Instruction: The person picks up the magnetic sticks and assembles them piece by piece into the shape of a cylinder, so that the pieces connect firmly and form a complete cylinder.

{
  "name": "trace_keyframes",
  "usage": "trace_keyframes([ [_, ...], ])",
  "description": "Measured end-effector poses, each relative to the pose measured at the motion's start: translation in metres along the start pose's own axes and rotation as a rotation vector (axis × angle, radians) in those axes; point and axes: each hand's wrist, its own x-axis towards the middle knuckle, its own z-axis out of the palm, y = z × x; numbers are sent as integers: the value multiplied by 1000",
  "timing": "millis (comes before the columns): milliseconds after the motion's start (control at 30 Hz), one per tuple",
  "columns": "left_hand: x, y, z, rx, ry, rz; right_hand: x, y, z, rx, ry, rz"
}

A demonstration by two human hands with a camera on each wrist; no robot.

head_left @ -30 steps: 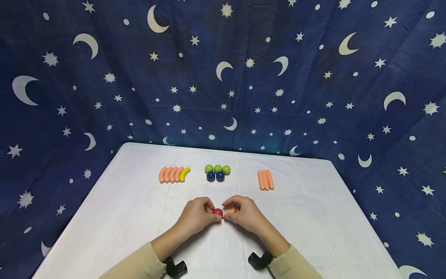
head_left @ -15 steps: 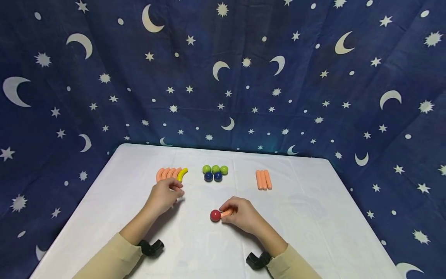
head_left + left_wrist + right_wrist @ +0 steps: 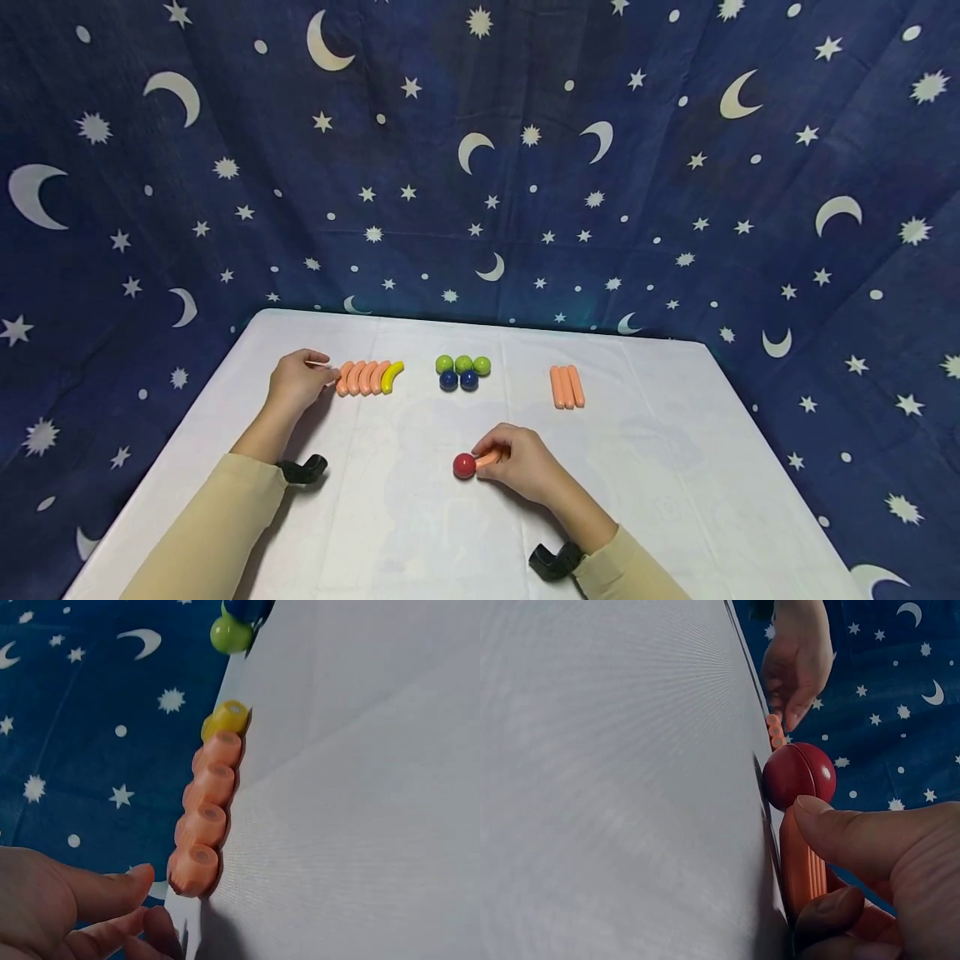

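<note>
An orange sausage piece (image 3: 489, 457) is pinched between thumb and fingers of the right hand (image 3: 525, 462) at the lower centre of the head view, on the white table (image 3: 675, 467). A red ball (image 3: 464, 465) lies just left of that piece, touching its end; in the right wrist view the ball (image 3: 795, 774) is seen directly above the gripped piece (image 3: 802, 866), with the thumb (image 3: 855, 832) laid over it.

The left hand (image 3: 296, 385) is found at the left of the head view, beside a row of four orange curved pieces (image 3: 362, 377) that is closed at its right end by a yellow banana piece (image 3: 392, 376). Its fingers are loosely curled and nothing appears to be held, though whether the fingertips touch the nearest piece cannot be told. In the left wrist view the thumb (image 3: 97, 889) is seen close to the nearest orange piece (image 3: 193, 866).

Further right, three green balls (image 3: 463, 364) over two blue balls (image 3: 459, 380) are grouped, and three straight orange sausages (image 3: 567, 386) are laid side by side.
</note>
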Motion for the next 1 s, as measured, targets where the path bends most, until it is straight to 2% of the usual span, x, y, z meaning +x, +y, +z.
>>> trace_keyframes([
  [133,11,0,1,16,-63,-47,0,0,0,-1,-4,-4],
  [333,21,0,1,32,-144,-53,-1,-2,0,8,-13,-1],
  [467,18,-1,1,46,-186,-27,-1,-1,1,12,-13,-2],
  [700,15,-2,-3,125,-260,25,-1,-1,0,19,-13,-10],
  [833,13,0,-4,174,-292,17,-1,0,0,19,-10,-9],
  [1000,5,6,-7,280,-297,-7,0,0,-1,17,-10,-3],
])
